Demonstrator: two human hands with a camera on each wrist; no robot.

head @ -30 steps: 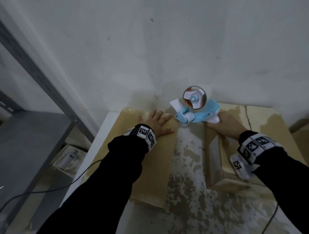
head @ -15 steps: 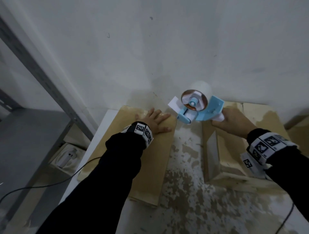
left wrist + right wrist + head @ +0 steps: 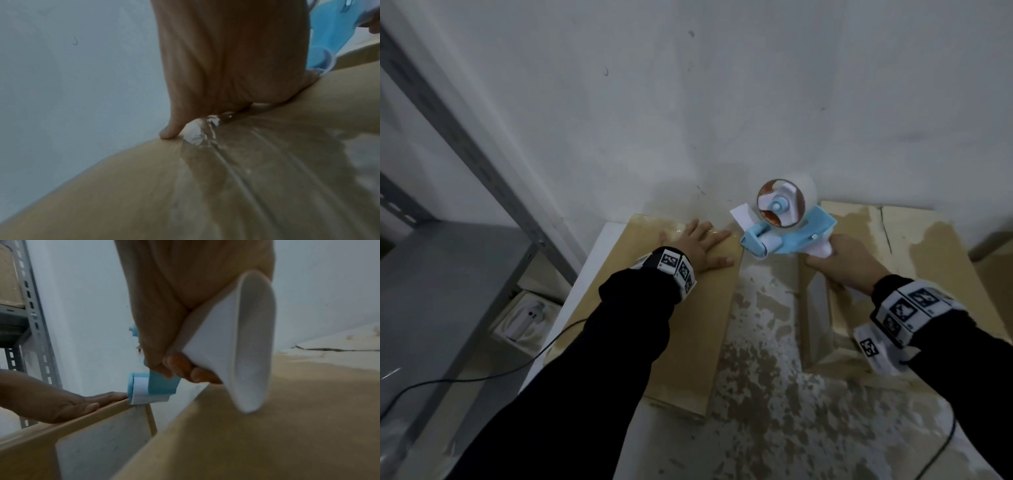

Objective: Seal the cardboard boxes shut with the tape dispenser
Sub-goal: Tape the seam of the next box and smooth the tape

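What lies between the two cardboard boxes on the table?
In the head view, a bare strip of worn, patchy tabletop separates the left box from the right box; the tape dispenser is held above its far end.

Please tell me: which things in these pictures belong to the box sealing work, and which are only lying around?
For the job:
- tape dispenser, gripped by the right hand
- left cardboard box, pressed flat by the left hand
- right cardboard box

Lying about:
- white device on the low shelf
- black cable
- metal rack
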